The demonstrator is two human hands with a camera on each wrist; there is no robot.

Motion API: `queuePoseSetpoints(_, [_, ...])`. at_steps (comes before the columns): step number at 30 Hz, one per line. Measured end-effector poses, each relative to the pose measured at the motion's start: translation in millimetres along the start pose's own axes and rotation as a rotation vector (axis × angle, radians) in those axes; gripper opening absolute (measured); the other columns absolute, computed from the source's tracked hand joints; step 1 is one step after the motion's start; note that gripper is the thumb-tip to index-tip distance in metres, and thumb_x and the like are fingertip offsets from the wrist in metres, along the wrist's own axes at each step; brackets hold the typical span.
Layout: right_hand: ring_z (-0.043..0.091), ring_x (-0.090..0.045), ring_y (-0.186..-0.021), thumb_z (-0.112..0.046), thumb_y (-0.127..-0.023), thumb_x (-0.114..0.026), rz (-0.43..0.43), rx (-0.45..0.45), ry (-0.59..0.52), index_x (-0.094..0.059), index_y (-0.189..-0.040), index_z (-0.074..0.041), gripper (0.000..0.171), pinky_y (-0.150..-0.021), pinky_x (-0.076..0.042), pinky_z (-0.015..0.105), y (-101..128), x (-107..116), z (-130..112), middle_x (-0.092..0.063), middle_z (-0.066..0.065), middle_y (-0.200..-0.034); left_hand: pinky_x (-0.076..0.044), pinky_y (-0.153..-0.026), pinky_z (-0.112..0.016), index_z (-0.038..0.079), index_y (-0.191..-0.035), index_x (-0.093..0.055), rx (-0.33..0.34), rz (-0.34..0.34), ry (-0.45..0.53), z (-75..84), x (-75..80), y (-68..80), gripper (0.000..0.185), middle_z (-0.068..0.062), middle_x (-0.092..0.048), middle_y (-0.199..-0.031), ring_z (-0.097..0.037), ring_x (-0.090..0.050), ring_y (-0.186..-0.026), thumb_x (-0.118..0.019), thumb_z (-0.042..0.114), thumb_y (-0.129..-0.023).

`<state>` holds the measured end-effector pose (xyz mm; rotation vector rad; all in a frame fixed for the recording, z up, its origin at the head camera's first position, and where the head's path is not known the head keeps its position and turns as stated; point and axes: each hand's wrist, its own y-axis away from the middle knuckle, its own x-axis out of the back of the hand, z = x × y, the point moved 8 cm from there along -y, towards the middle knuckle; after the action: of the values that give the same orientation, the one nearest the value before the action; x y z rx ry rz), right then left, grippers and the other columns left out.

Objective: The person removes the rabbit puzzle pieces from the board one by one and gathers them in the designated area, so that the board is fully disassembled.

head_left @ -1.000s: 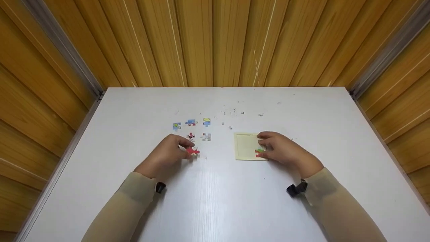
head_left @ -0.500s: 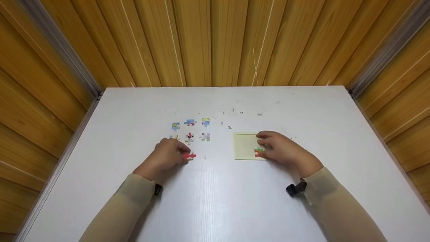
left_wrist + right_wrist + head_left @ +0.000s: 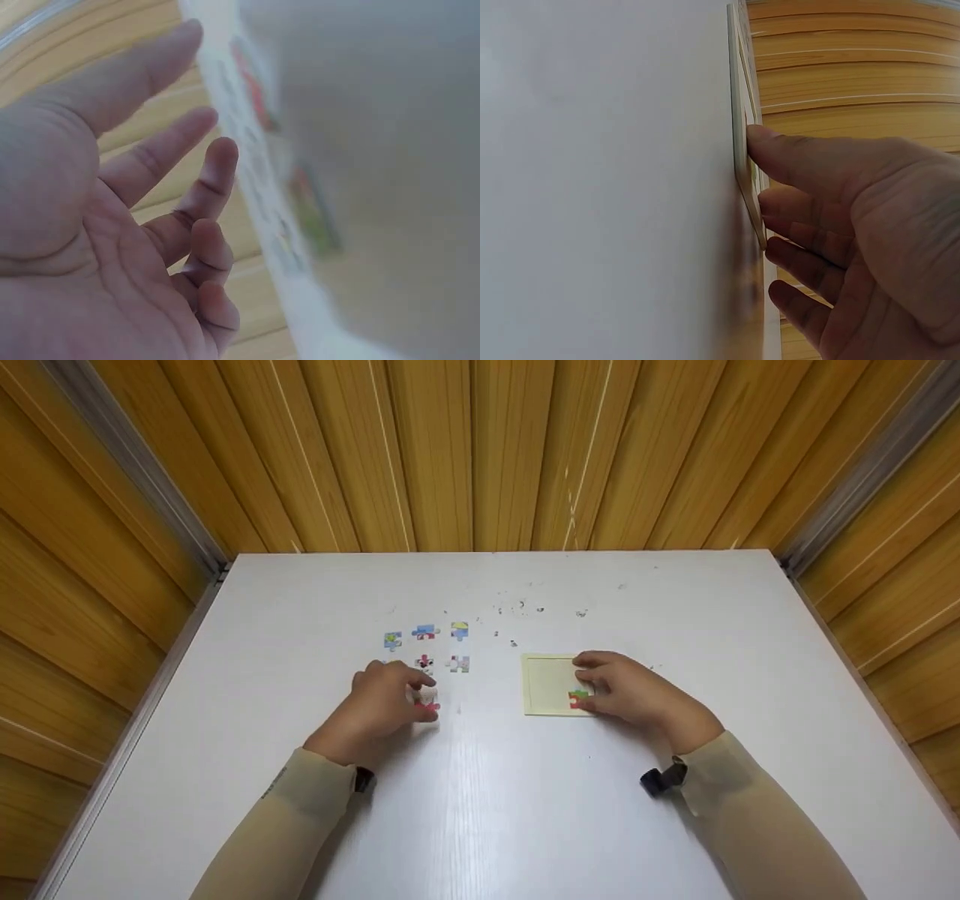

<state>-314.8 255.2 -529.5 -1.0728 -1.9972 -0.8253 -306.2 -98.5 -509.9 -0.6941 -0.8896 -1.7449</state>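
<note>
My left hand [image 3: 375, 697] hovers at the left pieces, thumb and forefinger apart. A red jigsaw piece [image 3: 427, 706] lies by the thumb, partly covered. The left wrist view shows that hand [image 3: 127, 195] with spread, loosely bent fingers and nothing between them; a blurred red piece [image 3: 255, 86] and a greenish piece [image 3: 313, 217] lie beyond. My right hand [image 3: 637, 694] holds the right side of a shallow cream puzzle tray [image 3: 544, 682], thumb on its face. A red and green piece [image 3: 577, 699] sits in its lower right, partly under the thumb.
Several jigsaw pieces lie in rows beyond the left hand, among them a blue and red one [image 3: 426, 631], a yellow-topped one [image 3: 459, 630] and a grey one [image 3: 458, 664]. Dark scuffs mark the white table [image 3: 480, 802]. Wood-grain panels [image 3: 450, 450] stand behind it.
The left hand carried the red piece slightly left and nearer me, set it down and let go; its fingers have since parted. The right hand and tray stay put.
</note>
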Motion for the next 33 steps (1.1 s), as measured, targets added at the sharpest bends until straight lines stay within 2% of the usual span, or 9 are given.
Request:
queuePoseSetpoints(5, [0.048, -0.04, -0.167, -0.032, -0.106, -0.081, -0.003, -0.002, -0.008, -0.061, -0.157, 0.005, 0.066, -0.137, -0.032, 0.066, -0.8, -0.5, 2.7, -0.051, 0.018, -0.174, -0.048, -0.111, -0.053, 0.017, -0.133, -0.084, -0.046, -0.002, 0.076, 30.1, -2.9, -0.8, 0.044, -0.006, -0.076, -0.14, -0.036, -0.055, -0.129, -0.094, 0.032, -0.093])
queuePoseSetpoints(11, [0.047, -0.04, -0.167, -0.032, -0.102, -0.085, -0.007, 0.002, -0.001, -0.061, -0.158, 0.003, 0.07, -0.137, -0.032, 0.066, -0.4, -1.4, 3.6, -0.05, 0.017, -0.175, -0.047, -0.113, -0.056, 0.015, -0.134, -0.084, -0.167, 0.012, 0.087, 70.3, -7.8, -9.3, 0.044, -0.01, -0.078, -0.134, -0.035, -0.059, -0.129, -0.09, 0.038, -0.097])
queuePoseSetpoints(15, [0.047, -0.04, -0.167, -0.03, -0.1, -0.089, -0.015, -0.006, 0.014, -0.06, -0.158, 0.003, 0.073, -0.137, -0.032, 0.066, -1.2, -1.4, 3.2, -0.05, 0.016, -0.175, -0.046, -0.114, -0.058, 0.015, -0.134, -0.084, -0.225, -0.004, 0.103, 92.2, -17.2, -16.3, 0.042, -0.009, -0.077, -0.135, -0.035, -0.061, -0.131, -0.086, 0.04, -0.1])
queuePoseSetpoints(20, [0.046, -0.042, -0.166, -0.028, -0.099, -0.09, -0.009, -0.017, 0.018, -0.062, -0.157, 0.002, 0.071, -0.136, -0.034, 0.065, -2.9, 0.4, 3.6, -0.052, 0.016, -0.174, -0.051, -0.113, -0.056, 0.014, -0.135, -0.083, -0.289, -0.038, 0.13, 115.4, -33.4, -28.0, 0.042, -0.009, -0.077, -0.137, -0.035, -0.063, -0.133, -0.082, 0.041, -0.103])
queuePoseSetpoints(25, [0.047, -0.048, -0.162, -0.029, -0.097, -0.091, 0.019, 0.027, 0.027, -0.064, -0.156, 0.003, 0.072, -0.133, -0.039, 0.065, -3.4, 2.4, 3.0, -0.056, 0.018, -0.17, -0.053, -0.118, -0.054, 0.01, -0.135, -0.083, -0.338, -0.079, 0.136, 129.8, -54.0, -43.3, 0.039, -0.012, -0.078, -0.137, -0.036, -0.068, -0.134, -0.08, 0.036, -0.105])
queuePoseSetpoints(33, [0.045, -0.047, -0.164, -0.033, -0.095, -0.094, 0.036, 0.009, 0.048, -0.062, -0.159, 0.002, 0.08, -0.133, -0.04, 0.064, -3.5, 3.9, 7.4, -0.05, 0.016, -0.175, -0.056, -0.116, -0.044, 0.013, -0.132, -0.085, -0.301, -0.109, 0.073, 140.6, -83.6, -62.1, 0.033, -0.007, -0.08, -0.133, -0.028, -0.071, -0.13, -0.081, 0.03, -0.104])
